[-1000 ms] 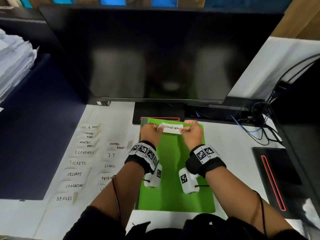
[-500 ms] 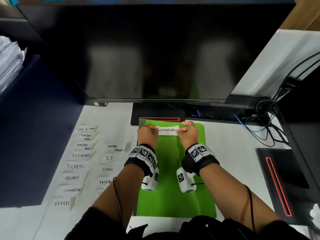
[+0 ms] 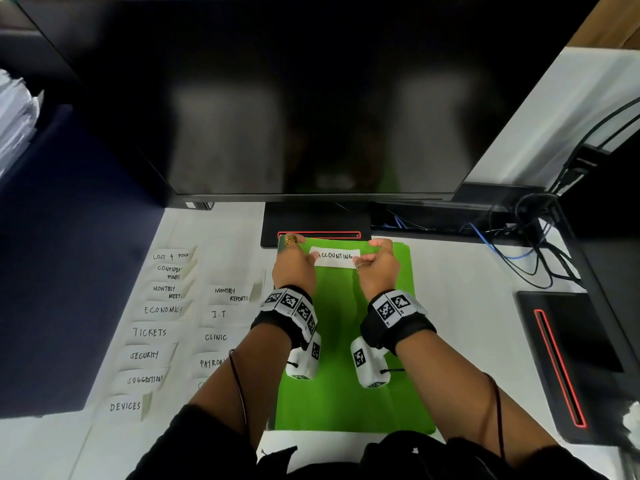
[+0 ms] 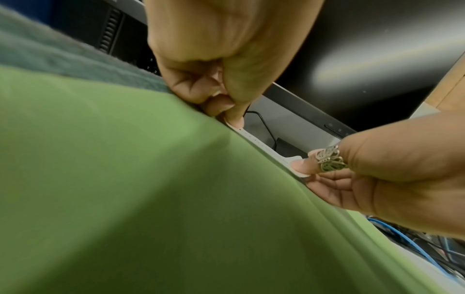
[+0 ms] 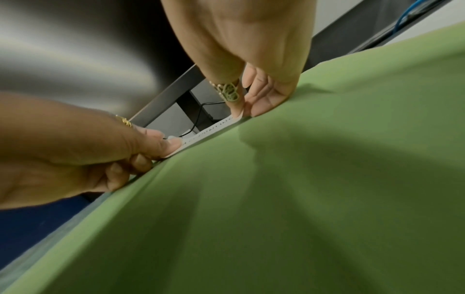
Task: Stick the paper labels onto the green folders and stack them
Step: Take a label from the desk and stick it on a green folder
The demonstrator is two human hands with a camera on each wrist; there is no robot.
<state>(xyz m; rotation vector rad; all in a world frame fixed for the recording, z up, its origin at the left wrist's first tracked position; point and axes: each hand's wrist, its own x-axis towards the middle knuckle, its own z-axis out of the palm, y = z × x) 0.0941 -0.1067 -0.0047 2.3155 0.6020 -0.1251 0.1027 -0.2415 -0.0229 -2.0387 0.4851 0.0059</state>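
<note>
Now the ACCOUNTING label (image 3: 335,257) lies flatter and lower on the green folder (image 3: 349,396) than a sec ago, when it was held raised near the top edge, so sticking looks nearly done (stacking not yet). Left hand (image 3: 293,268) pinches the label's left end, thumb on top; right hand (image 3: 377,266) pinches the right end w/ thumb and forefinger. Label spans btwn both grips, touching the folder near its far edge, just below the monitor base (image 3: 317,221).
</note>
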